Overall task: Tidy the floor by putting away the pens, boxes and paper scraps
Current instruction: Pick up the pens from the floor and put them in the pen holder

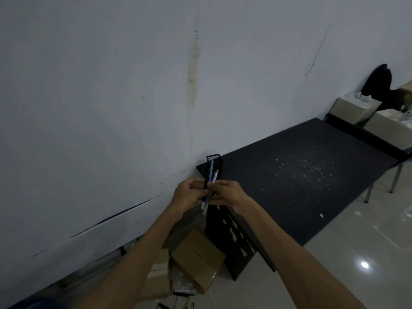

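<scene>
A few pens (210, 175) stand upright in a bunch between my two hands, in front of a dark table corner. My left hand (189, 194) grips the bunch from the left, fingers curled round it. From the right, my right hand (227, 195) pinches the pens near their middle. A black pen holder (213, 157) stands on the table corner just behind the pen tips. Brown cardboard boxes (196, 259) lie on the floor below my forearms, by the wall. Small white paper scraps (307, 172) are scattered over the tabletop.
The dark table (334, 197) runs to the right along a white wall (111, 108). A black perforated panel (231, 239) closes its near end. Pale boxes (354, 110) and a black bag (379, 83) sit far right. Glossy tiled floor (345, 264) lies at the lower right.
</scene>
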